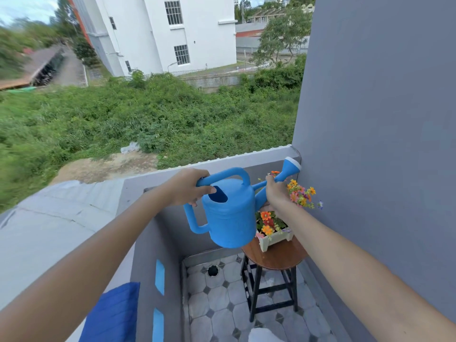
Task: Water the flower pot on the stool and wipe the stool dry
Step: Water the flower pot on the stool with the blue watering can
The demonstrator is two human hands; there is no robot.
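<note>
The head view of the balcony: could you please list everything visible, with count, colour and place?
watering can: one, blue, held in the air above the stool
flower pot: one, white, orange and pink flowers, on the stool
stool: one, brown round seat, black legs, by the grey wall
floor drain: one, dark hole, tiled floor left of the stool
white object: one, bottom edge, unclear what
left hand: one, gripping the can's top handle
right hand: one, holding the spout

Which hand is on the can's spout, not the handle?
The right hand wraps the spout above the flowers; the left hand grips the top handle.
</note>
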